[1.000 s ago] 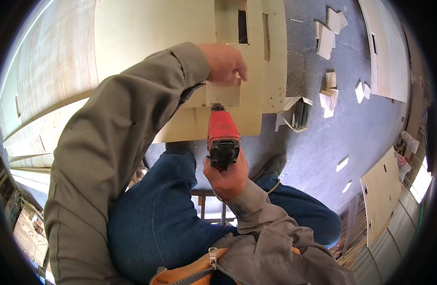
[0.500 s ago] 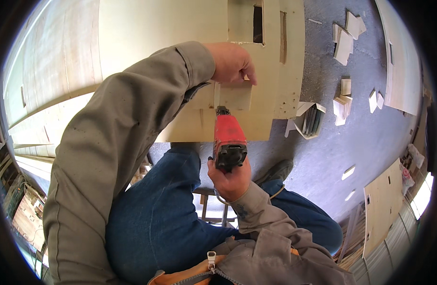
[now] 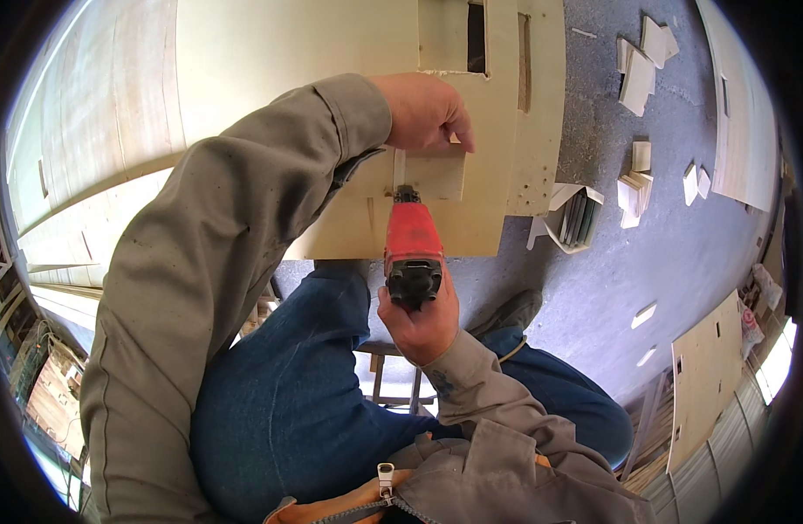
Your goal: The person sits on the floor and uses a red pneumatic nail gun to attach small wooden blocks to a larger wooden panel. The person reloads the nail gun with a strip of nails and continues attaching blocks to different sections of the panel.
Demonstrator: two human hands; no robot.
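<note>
My right hand (image 3: 423, 325) is wrapped round the handle of a red air nail gun (image 3: 413, 231) with a black end cap. Its nose points away from me, over or against the near left corner of a small wooden block (image 3: 438, 179); contact there I cannot make out. That block lies flat on a pale plywood panel (image 3: 471, 231). At the block's far edge my left hand (image 3: 423, 112) has its fingers curled down, thumb and finger gripping the edge. Part of the block hides under the nail gun and that hand.
Beyond my left hand the panel has a rectangular cut-out (image 3: 476, 39). An opened carton with dark strips (image 3: 578, 217) stands right of the panel. Loose wood offcuts (image 3: 637, 80) and stacked small blocks (image 3: 630, 194) lie on the grey floor. A yellowish hose (image 3: 512, 351) runs by my right leg.
The nail gun has shifted slightly left and away from me, its nose now over the block's left corner. My left hand stays at the block's far edge.
</note>
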